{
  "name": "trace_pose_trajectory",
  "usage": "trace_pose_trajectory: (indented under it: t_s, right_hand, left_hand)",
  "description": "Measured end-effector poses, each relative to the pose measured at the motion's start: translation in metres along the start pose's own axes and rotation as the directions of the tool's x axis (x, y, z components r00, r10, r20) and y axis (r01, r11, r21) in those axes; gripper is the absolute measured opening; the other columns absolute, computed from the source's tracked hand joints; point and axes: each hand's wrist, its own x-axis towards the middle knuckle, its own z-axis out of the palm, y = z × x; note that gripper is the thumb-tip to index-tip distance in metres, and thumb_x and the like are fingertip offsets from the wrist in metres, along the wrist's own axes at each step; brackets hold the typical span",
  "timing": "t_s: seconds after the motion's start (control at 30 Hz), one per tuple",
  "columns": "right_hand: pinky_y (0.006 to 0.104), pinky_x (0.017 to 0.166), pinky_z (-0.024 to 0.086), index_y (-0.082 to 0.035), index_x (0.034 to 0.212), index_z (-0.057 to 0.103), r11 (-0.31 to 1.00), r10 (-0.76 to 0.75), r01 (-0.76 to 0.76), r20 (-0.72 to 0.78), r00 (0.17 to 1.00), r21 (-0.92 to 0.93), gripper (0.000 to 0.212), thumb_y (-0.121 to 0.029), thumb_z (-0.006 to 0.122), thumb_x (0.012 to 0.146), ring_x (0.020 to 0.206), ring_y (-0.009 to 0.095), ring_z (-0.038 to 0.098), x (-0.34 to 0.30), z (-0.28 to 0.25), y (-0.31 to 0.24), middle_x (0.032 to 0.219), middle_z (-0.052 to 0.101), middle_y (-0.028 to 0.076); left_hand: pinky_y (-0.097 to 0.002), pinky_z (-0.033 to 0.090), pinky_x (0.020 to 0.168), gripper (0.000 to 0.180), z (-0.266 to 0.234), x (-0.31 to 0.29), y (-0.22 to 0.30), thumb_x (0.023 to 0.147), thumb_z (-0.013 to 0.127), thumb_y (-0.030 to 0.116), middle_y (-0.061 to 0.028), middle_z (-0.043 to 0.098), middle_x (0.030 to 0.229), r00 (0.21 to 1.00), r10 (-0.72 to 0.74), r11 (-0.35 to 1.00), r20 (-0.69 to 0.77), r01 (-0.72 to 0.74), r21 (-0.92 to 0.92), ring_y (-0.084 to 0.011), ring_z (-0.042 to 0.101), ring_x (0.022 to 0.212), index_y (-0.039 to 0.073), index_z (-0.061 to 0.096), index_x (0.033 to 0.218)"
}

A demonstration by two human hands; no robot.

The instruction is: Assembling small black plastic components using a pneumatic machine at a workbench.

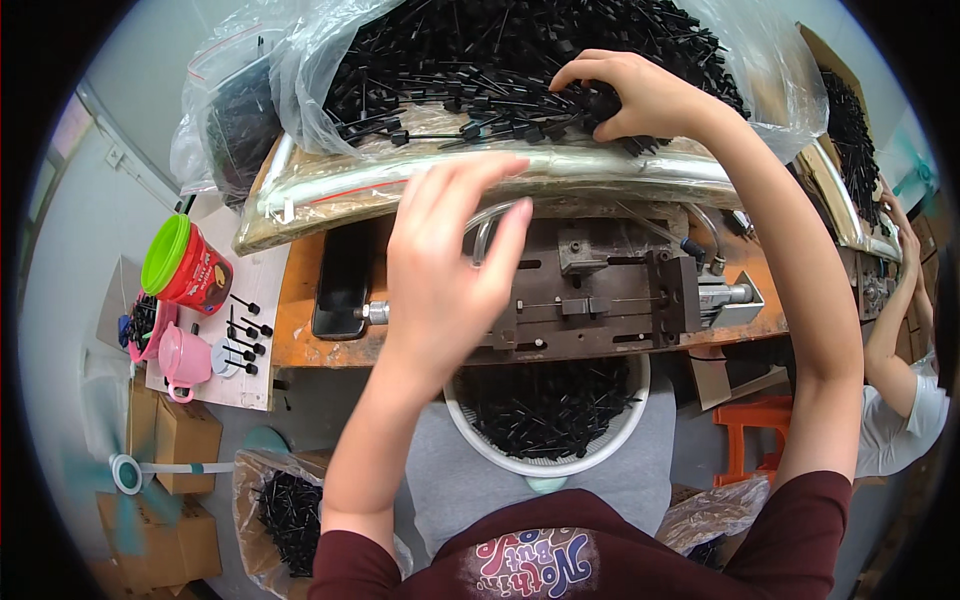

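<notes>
My right hand (635, 95) reaches far into a heap of black plastic pieces with thin stems (450, 60), on a plastic-wrapped tray. Its thumb and fingers curl round a clump of these pieces. Slightly blurred, my left hand (450, 255) hovers over the left part of a dark metal fixture (600, 262), thumb and fingers apart and nothing visible in them. A thin rod and a small block lie along the fixture's middle. Below the bench edge, a white basket (460, 415) on my lap holds many black pieces.
The tray's padded front rim (350, 190) crosses above the fixture. On the left stand a red tub with green rim (185, 265), a pink cup (183, 357) and a black bin (345, 280). A fan (125, 475) is lower left; another person's arm (900, 280) is far right.
</notes>
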Motion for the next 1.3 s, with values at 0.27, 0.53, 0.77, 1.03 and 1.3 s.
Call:
trace_pose_trajectory:
  t_s: [0.27,0.53,0.77,1.03,1.3]
  right_hand:
    - [0.0406,0.085,0.052,-0.012,0.107,0.066,0.966,0.041,-0.132,-0.373,0.927,-0.222,0.045,-0.015,0.085,0.066,0.104,0.027,0.061,-0.046,0.000,-0.024,0.105,0.062,0.005]
    - [0.0368,0.072,0.051,-0.007,0.095,0.075,0.948,0.314,-0.310,-0.350,0.883,0.067,0.025,-0.021,0.081,0.076,0.076,0.026,0.064,-0.052,0.003,-0.003,0.089,0.066,0.008]
    - [0.0354,0.071,0.051,-0.005,0.098,0.075,0.947,0.312,-0.314,-0.418,0.853,0.065,0.033,-0.031,0.082,0.079,0.073,0.023,0.061,-0.047,-0.006,0.000,0.084,0.063,0.008]
    - [0.0262,0.061,0.042,-0.003,0.092,0.069,0.959,0.278,-0.274,-0.468,0.839,0.077,0.027,-0.026,0.081,0.083,0.062,0.009,0.048,-0.039,-0.015,0.015,0.074,0.052,-0.001]
    - [0.0307,0.063,0.050,0.000,0.100,0.063,0.970,0.245,-0.225,-0.345,0.906,0.098,0.026,-0.008,0.075,0.078,0.067,0.013,0.058,-0.031,-0.002,0.009,0.083,0.065,0.007]
  left_hand:
    - [-0.0392,0.050,0.090,0.022,0.064,0.057,-0.044,0.087,0.071,0.015,-0.0106,0.071,0.102,0.980,0.083,0.965,0.182,-0.125,0.232,-0.0297,0.065,0.101,0.006,0.072,0.108]
    - [-0.0398,0.053,0.077,0.009,0.060,0.074,-0.051,0.085,0.071,0.014,-0.0064,0.067,0.086,0.949,0.095,0.917,0.301,-0.201,0.344,-0.0285,0.066,0.086,0.008,0.072,0.091]
    - [-0.0390,0.054,0.078,0.015,0.026,0.059,-0.039,0.088,0.066,0.010,-0.0097,0.070,0.095,0.940,0.084,0.919,0.331,-0.201,0.339,-0.0304,0.068,0.086,0.007,0.073,0.101]
    - [-0.0263,0.056,0.064,0.018,-0.002,0.044,-0.005,0.090,0.070,0.008,-0.0109,0.074,0.092,0.979,0.004,0.977,0.202,-0.047,0.210,-0.0168,0.072,0.075,0.002,0.074,0.106]
    - [-0.0197,0.058,0.066,0.015,-0.004,0.003,0.032,0.081,0.075,-0.005,-0.0060,0.063,0.100,0.972,-0.132,0.982,0.194,0.155,-0.107,-0.0089,0.065,0.083,-0.003,0.072,0.096]
